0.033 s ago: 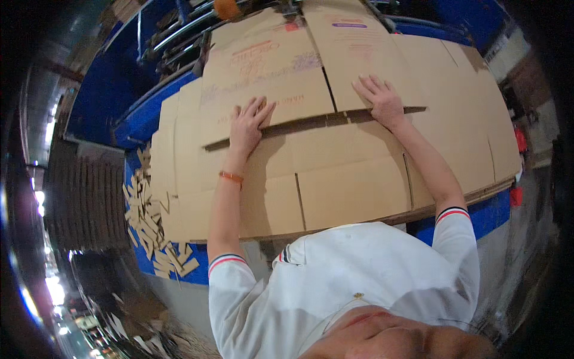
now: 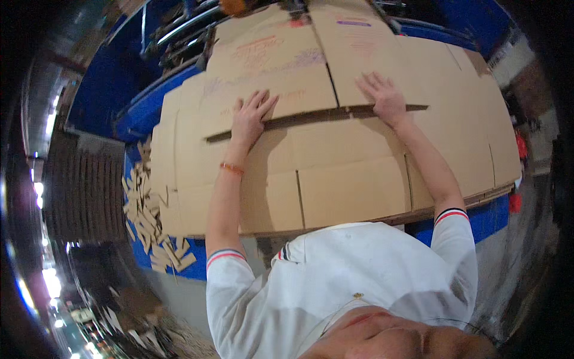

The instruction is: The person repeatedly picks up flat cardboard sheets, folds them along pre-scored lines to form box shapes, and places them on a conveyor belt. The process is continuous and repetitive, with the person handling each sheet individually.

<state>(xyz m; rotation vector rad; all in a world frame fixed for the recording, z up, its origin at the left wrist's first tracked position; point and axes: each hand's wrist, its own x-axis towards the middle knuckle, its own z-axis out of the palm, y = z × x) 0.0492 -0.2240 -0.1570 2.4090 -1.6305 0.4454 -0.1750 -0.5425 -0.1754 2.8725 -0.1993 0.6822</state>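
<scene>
A printed cardboard sheet (image 2: 239, 78) with red and purple print lies flat over a stack of plain brown cardboard blanks (image 2: 347, 185). Its near edge throws a dark shadow across the blanks, and a slot runs away from me between its two panels. My left hand (image 2: 254, 119) rests near the left part of that edge, its fingers spread on the printed panel. On the panel right of the slot lies my right hand (image 2: 382, 99), fingers outstretched and slightly blurred. Neither hand grips anything that I can see.
Behind the sheet stands a blue machine frame (image 2: 98, 107) with metal bars (image 2: 185, 30) and an orange part (image 2: 233, 6). Small cardboard offcuts (image 2: 146, 221) are heaped left of the stack on a blue surface. A stack of dark corrugated sheets (image 2: 84, 194) stands farther left.
The printed sheet and both hands on it sit very slightly farther from me, most visibly at the sheet's left corner. Both hands keep their open pose.
</scene>
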